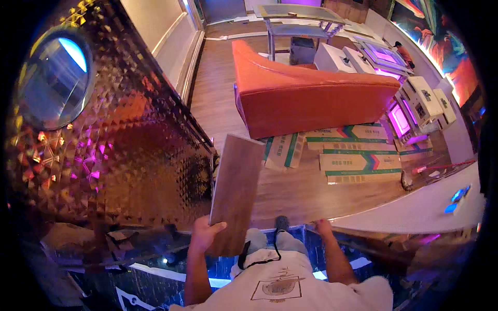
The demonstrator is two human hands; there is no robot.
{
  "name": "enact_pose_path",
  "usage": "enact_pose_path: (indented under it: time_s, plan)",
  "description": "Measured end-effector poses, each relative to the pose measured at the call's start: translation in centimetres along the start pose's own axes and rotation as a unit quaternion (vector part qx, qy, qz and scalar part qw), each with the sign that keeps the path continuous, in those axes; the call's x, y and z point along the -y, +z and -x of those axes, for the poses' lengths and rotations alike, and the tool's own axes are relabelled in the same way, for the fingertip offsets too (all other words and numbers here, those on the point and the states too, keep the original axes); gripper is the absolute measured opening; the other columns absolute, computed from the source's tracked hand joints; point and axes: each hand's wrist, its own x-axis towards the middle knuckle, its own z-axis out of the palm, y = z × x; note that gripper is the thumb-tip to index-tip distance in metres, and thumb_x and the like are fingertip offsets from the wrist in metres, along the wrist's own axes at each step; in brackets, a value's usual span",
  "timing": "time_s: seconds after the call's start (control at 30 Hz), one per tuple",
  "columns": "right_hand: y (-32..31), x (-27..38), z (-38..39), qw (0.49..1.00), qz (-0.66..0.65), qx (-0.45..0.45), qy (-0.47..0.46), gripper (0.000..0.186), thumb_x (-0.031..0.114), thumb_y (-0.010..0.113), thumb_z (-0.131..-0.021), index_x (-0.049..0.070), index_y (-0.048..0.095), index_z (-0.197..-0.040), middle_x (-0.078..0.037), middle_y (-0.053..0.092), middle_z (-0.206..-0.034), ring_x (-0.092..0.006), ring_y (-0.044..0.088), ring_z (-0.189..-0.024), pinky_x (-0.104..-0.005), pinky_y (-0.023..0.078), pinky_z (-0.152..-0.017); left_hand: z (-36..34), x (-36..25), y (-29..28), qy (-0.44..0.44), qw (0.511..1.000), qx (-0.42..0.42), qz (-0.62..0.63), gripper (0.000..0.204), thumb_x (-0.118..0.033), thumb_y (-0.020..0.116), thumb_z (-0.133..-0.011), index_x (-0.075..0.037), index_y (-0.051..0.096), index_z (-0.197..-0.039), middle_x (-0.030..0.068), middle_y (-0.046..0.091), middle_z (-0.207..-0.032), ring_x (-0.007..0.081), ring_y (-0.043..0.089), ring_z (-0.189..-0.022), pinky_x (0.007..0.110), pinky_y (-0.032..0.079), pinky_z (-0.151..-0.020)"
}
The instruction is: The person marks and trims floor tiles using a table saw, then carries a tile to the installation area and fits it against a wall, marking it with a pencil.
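Note:
My left hand (204,234) is closed around the left edge of a brown wood-grain floor plank (236,186), with the thumb lying over its face. The plank stands tilted up in front of me, its far end reaching toward an orange sofa (316,106). On the right, my right hand (323,227) is curled into a fist near the end of a white partition (410,212). Whatever it may hold is too small or hidden to make out. Wood-look flooring (295,199) lies beyond both hands.
Flattened cardboard cartons (363,163) with green edging lie by the sofa. A faceted shiny panel with a round window (54,78) rises at left. White cabinets (334,58) with pink-lit panels stand at right, where another person (403,54) is low down. A glass-topped table (303,14) is behind.

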Motion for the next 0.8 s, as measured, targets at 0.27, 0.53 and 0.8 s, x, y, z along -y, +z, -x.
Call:
enact_pose_path:
  time_s: [0.27, 0.53, 0.8]
  plan:
    - [-7.8, 26.1, -24.2, 0.986, 0.116, 0.029, -0.113, 0.038, 0.035, 0.061, -0.089, -0.001, 0.069, -0.085, -0.027, 0.069, -0.085, -0.0441, 0.068, -0.082, -0.0524, 0.052, -0.074, -8.8, 0.0, 0.7, -0.07, 0.969, -0.151, -0.183, 0.031, -0.016, 0.076, -0.082, 0.002, 0.074, -0.108, 0.0235, 0.074, -0.095, 0.0353, 0.073, -0.089, 0.043, 0.054, -0.08]
    - [-4.4, 55.9, -44.7, 0.957, 0.198, -0.056, -0.204, 0.035, 0.033, 0.063, -0.091, 0.003, 0.068, -0.107, -0.025, 0.068, -0.116, -0.0451, 0.066, -0.105, -0.0547, 0.054, -0.09, -25.3, -0.8, -1.5, -0.095, 0.952, -0.193, -0.217, 0.026, -0.015, 0.074, -0.082, -0.001, 0.075, -0.105, 0.0243, 0.073, -0.094, 0.0423, 0.072, -0.091, 0.047, 0.055, -0.078]
    - [-1.1, 67.4, -60.9, 0.928, 0.327, -0.076, -0.164, 0.094, 0.048, 0.078, -0.083, 0.012, 0.034, -0.158, -0.03, 0.029, -0.161, -0.0507, 0.035, -0.145, -0.0567, 0.046, -0.109, -40.1, -13.9, -6.0, -0.088, 0.942, -0.224, -0.233, 0.028, -0.019, 0.073, -0.084, -0.002, 0.074, -0.106, 0.0237, 0.073, -0.097, 0.0418, 0.071, -0.091, 0.046, 0.055, -0.08]
